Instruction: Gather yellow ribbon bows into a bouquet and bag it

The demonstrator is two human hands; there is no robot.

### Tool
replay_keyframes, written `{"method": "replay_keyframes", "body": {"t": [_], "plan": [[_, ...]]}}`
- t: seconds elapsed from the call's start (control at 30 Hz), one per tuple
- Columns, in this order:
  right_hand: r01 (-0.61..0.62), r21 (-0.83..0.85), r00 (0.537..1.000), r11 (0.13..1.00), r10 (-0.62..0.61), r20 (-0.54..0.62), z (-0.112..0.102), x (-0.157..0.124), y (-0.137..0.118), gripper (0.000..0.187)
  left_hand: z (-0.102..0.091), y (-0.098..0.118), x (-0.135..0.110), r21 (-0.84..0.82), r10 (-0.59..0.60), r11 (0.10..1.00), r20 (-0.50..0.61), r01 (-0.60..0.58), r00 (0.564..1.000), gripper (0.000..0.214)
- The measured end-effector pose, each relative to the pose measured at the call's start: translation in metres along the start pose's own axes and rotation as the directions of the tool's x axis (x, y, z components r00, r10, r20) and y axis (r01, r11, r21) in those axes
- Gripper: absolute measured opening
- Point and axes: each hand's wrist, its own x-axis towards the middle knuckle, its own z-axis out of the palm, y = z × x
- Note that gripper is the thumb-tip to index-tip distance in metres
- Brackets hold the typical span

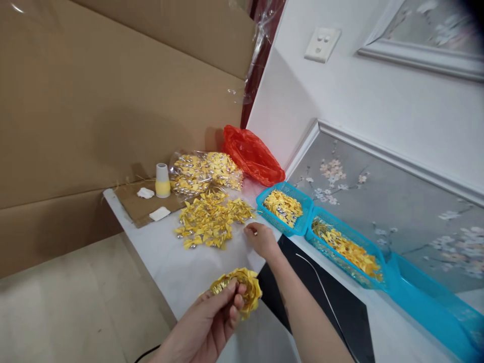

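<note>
My left hand [221, 310] is closed on a yellow artificial flower [252, 292], its fingertips pressed into the gold-coloured middle. Further out, my right hand [260, 239] has its fingers pinched together above the white tabletop. Whether anything small is between those fingers I cannot make out. Just left of that hand spreads a loose pile of yellow petal pieces [212, 217] with shiny silvery bits among them.
Blue baskets [289, 229] with yellow pieces line the wall on the right. Behind the pile are clear bags of pieces [192, 174] and a red plastic bag [249, 154]. A grey-and-yellow cone [162, 181] stands on cardboard [130, 201]. A black board [313, 287] lies under my right forearm.
</note>
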Motion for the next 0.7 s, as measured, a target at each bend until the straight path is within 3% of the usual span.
{"method": "replay_keyframes", "body": {"t": [0.13, 0.27, 0.5, 0.6, 0.7], "plan": [[-0.114, -0.046, 0.992, 0.992, 0.111, -0.051, 0.032, 0.016, 0.000, 0.016, 0.001, 0.005, -0.004, -0.040, -0.007, 0.999, -0.012, 0.006, 1.000, 0.002], [-0.106, 0.011, 0.994, 0.994, 0.107, -0.034, 0.033, 0.015, 0.000, 0.009, -0.003, 0.005, -0.001, -0.068, -0.031, 0.997, 0.031, 0.033, 0.999, 0.002], [0.019, 0.224, 0.997, 0.974, -0.036, 0.072, -0.019, -0.025, 0.013, 0.013, -0.004, -0.001, 0.007, -0.032, -0.058, 0.998, 0.087, 0.061, 0.995, 0.007], [0.040, 0.258, 0.995, 0.965, -0.061, 0.073, -0.045, -0.056, 0.006, 0.015, 0.001, -0.002, 0.009, -0.012, -0.069, 0.997, 0.068, 0.070, 0.995, 0.007], [0.065, 0.257, 0.995, 0.964, -0.082, 0.055, -0.057, -0.087, -0.008, 0.014, 0.008, -0.005, 0.011, -0.020, -0.063, 0.998, 0.078, 0.065, 0.995, 0.008]]}}
